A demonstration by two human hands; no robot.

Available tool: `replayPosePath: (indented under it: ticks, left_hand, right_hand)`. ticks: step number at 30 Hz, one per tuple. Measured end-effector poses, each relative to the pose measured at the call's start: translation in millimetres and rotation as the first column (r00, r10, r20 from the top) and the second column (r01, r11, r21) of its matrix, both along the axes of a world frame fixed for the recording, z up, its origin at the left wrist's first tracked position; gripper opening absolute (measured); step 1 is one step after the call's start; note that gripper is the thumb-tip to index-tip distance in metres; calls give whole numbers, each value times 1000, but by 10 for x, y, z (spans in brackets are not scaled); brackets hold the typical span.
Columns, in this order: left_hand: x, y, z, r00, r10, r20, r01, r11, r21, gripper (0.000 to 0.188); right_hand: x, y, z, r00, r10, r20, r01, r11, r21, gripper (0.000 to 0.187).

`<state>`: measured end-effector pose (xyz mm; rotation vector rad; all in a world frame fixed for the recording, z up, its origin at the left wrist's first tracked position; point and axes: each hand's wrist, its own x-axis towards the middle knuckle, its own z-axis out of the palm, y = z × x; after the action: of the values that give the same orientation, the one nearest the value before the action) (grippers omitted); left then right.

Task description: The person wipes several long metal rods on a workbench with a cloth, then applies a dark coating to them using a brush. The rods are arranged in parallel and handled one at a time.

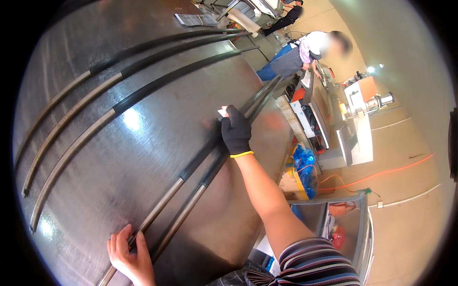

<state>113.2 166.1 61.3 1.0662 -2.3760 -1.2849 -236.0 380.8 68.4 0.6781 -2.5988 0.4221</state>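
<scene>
Two long metal rods [163, 202] with black covering on their far part lie side by side on the dark tabletop. My left hand [128, 257], bare, is closed around the near bare end of the left one, with thumb and fingers on either side. My right hand [236, 132] wears a black glove with a yellow cuff and exposed fingertips. It is closed over the black part of the rods and pinches a small white piece [222, 112], perhaps paper or cloth. The glove hides part of the rods beneath it.
Three similar rods [114, 113] lie further left on the metal tabletop [191, 102]. Papers [195, 19] rest at the far edge. A person [296, 55] in a striped apron bends over a bench beyond, and another stands farther back. Blue plastic [304, 167] fills a box at right.
</scene>
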Motion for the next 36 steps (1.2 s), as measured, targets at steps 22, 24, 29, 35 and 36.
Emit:
replayPosePath:
  ticks: [22, 24, 29, 35, 36]
  left_hand:
    - [20, -90, -249, 993, -119, 7, 117, 967, -227, 20]
    - [26, -86, -284, 986, -161, -44, 146, 961, -236, 19]
    - [7, -68, -173, 988, -142, -59, 118, 947, -299, 18]
    - [42, -58, -142, 989, -142, -32, 123, 936, -330, 18]
    - [42, -65, -159, 987, -157, -47, 132, 934, -332, 18]
  right_hand:
    - [-1572, 1203, -77, 863, -185, 471, 421, 779, -464, 16]
    - [-1874, 1564, -306, 932, -292, 215, 298, 954, 2, 17]
    - [-1979, 1780, -423, 963, -233, 136, 253, 955, -154, 24]
    - [-1857, 1738, -189, 978, -170, -121, 196, 946, 256, 20]
    - [-1910, 1847, -214, 962, -259, 82, 259, 966, 9, 21]
